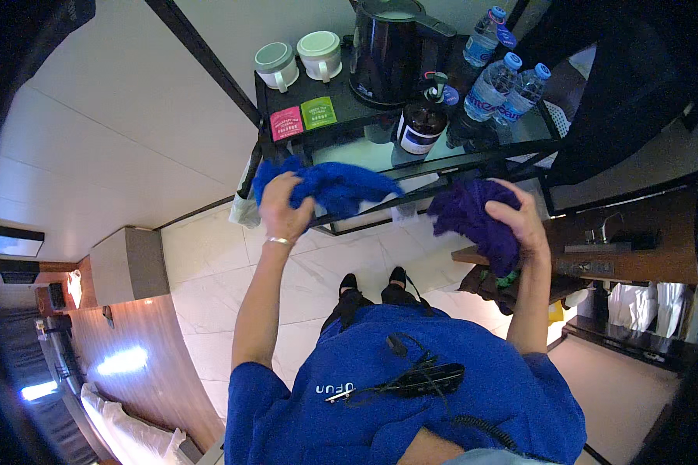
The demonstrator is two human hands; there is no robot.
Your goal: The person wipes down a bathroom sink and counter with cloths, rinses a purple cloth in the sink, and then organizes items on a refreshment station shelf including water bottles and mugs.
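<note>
My left hand (283, 210) grips a bright blue cloth (343, 185), which spreads out to the right in front of a black-framed glass shelf (349, 152). In my right hand (515, 218) is a bunched dark purple cloth (471, 212), partly hanging below the fingers. Both cloths are held off the shelf's front edge or close against it; contact is hard to tell. Just behind the hands stands a brown pump bottle (421, 125) with a label. A pink tea sachet (286, 123) and a green tea sachet (318, 113) lie behind the blue cloth.
Two lidded white mugs (320, 55), a black electric kettle (384, 58) and three water bottles (491, 87) stand on the shelf. A clear plastic bag (244, 206) hangs at its left corner. To the right is a wooden counter (628, 256) with a tap (605, 226).
</note>
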